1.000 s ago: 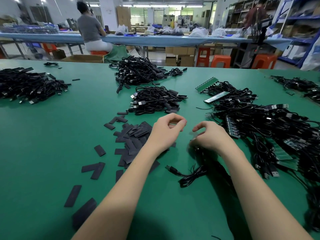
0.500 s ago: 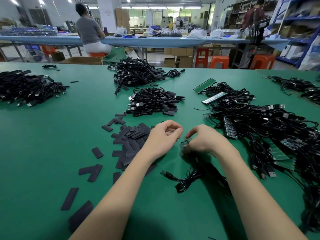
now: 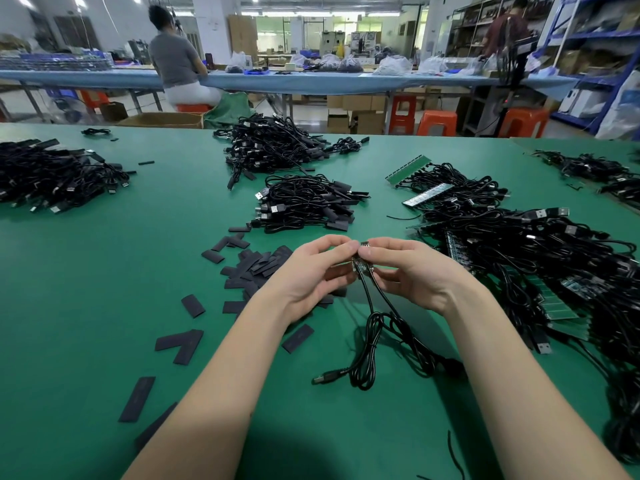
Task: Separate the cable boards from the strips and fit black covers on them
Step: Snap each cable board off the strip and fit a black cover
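Observation:
My left hand [image 3: 311,275] and my right hand [image 3: 412,271] meet above the green table [image 3: 104,289], both pinching one small cable board [image 3: 362,266] between their fingertips. Two thin black cables [image 3: 372,327] hang from the board down to a loose coil with a USB plug on the table. Flat black covers [image 3: 249,268] lie in a loose pile just left of my left hand, with more scattered toward the near left. To the right lies a big tangle of cables with green board strips [image 3: 557,303].
Piles of bundled black cables [image 3: 304,202] sit behind my hands, at far centre [image 3: 273,147], far left [image 3: 52,178] and far right [image 3: 588,168]. A loose green strip [image 3: 408,169] lies at the back right. A seated person [image 3: 176,67] works at the blue table beyond.
My hands have come together and risen off the table. The cable board now sits between both sets of fingertips, and its cables have been lifted with it.

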